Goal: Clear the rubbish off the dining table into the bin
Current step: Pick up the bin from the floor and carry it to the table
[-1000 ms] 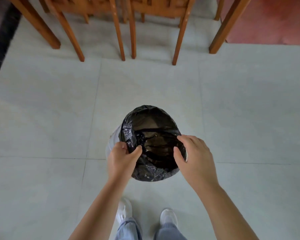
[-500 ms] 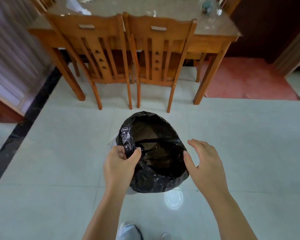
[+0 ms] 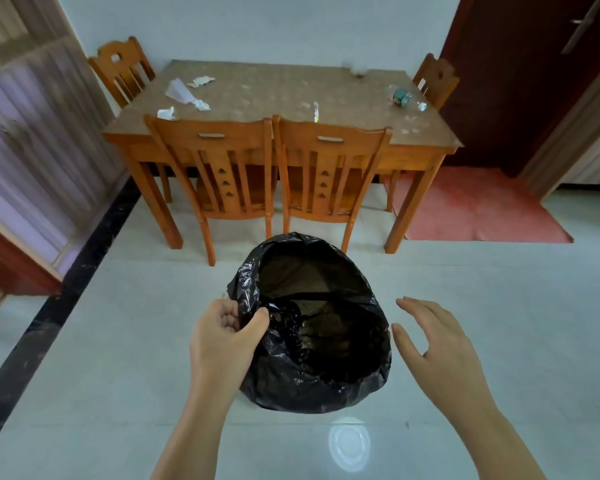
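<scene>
Head view looks over a bin lined with a black bag (image 3: pixel 291 386), close in front of the person and on the near side of two tucked-in chairs (image 3: pixel 222 161), well apart from the tabletop. The left hand (image 3: pixel 224 336) pinches the bag's rim on its near left edge, thumb over the plastic; the right hand (image 3: pixel 437 351) is spread and holds nothing, just beside the right rim without touching it. Whether the bin stands on the floor or hangs from that grip I cannot tell. On the dining table (image 3: pixel 274 95) nothing looks cleared yet: crumpled white paper (image 3: pixel 184 91) and a smaller scrap (image 3: pixel 166 113) lie at the left, a thin wrapper (image 3: pixel 315 112) near the middle of the near edge, and a tipped bottle (image 3: pixel 401 97) at the far right. The bag's inside is too dark to say whether anything is in it. By my reading the task is barely begun, with every piece left to collect.
</scene>
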### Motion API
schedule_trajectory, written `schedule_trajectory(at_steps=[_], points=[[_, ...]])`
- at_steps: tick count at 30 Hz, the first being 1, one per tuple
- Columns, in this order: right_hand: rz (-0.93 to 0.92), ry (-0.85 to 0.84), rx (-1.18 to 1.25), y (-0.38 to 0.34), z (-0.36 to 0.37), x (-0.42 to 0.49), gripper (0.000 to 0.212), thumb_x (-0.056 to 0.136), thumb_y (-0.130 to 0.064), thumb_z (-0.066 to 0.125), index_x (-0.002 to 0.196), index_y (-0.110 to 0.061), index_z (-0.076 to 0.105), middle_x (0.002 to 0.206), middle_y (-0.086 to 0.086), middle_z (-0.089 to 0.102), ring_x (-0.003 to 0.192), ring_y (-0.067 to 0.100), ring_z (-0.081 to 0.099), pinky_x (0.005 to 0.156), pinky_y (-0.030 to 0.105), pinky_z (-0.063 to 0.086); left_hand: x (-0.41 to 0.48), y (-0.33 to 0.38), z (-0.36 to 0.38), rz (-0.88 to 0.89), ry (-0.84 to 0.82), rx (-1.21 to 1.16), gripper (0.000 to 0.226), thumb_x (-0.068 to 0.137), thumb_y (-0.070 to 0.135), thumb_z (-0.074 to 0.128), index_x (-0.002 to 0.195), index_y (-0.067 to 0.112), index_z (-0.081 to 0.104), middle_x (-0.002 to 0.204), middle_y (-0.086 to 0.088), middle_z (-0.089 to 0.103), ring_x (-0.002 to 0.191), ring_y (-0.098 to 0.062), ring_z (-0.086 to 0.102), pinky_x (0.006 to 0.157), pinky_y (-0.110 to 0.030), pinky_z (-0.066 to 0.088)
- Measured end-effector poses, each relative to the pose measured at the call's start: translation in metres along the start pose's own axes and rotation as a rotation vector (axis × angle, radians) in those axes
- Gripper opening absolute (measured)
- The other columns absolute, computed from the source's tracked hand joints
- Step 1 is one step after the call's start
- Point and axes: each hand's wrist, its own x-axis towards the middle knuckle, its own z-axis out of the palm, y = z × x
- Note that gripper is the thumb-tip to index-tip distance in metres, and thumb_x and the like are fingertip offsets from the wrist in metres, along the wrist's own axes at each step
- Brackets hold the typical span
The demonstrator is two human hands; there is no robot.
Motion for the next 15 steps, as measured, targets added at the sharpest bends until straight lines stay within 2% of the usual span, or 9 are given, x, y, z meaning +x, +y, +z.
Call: schedule_trajectory(at_steps=[3,7,12,15], points=[[0.029,0.020,-0.001,-0.007,0.002,0.020,0.033,0.084,-0.023,0.057,0.116,-0.016,0.056,0.120,0.002,0.059,0.113,0.019,0.049,0.092,0.027,0.033,0.026,0.009,0.000,0.028,-0.018,-0.002,0.039,0.053,0.044,0.066,0.063,0.011,0.049,0.051,0.007,0.044,0.050,-0.013,0.040,0.051,-0.032,0.034],[0.040,0.034,0.014,-0.009,0.007,0.051,0.033,0.084,-0.022,0.056,0.117,-0.017,0.055,0.119,0.002,0.059,0.112,0.019,0.049,0.091,0.027,0.033,0.058,0.016,0.021,0.080,-0.042,0.006,0.030,0.063,0.031,0.072,0.066,0.011,0.050,0.051,0.007,0.044,0.050,-0.014,0.040,0.051,-0.036,0.037],[0.026,0.046,0.030,0.008,0.009,0.114,0.033,0.084,-0.022,0.057,0.117,-0.017,0.055,0.119,0.002,0.059,0.112,0.019,0.049,0.093,0.027,0.033,0.104,0.032,0.066,0.084,-0.016,-0.024,0.041,0.054,0.051,0.066,0.067,0.016,0.050,0.054,0.007,0.043,0.052,-0.014,0.040,0.054,-0.037,0.037],[-0.009,0.092,0.033,0.025,0.001,0.175,0.032,0.084,-0.022,0.055,0.116,-0.016,0.055,0.118,0.002,0.059,0.111,0.018,0.048,0.090,0.024,0.032,0.142,0.045,0.097,0.078,-0.006,-0.055,0.039,0.054,0.052,0.068,0.064,0.020,0.048,0.049,0.014,0.042,0.051,-0.012,0.039,0.054,-0.036,0.037]])
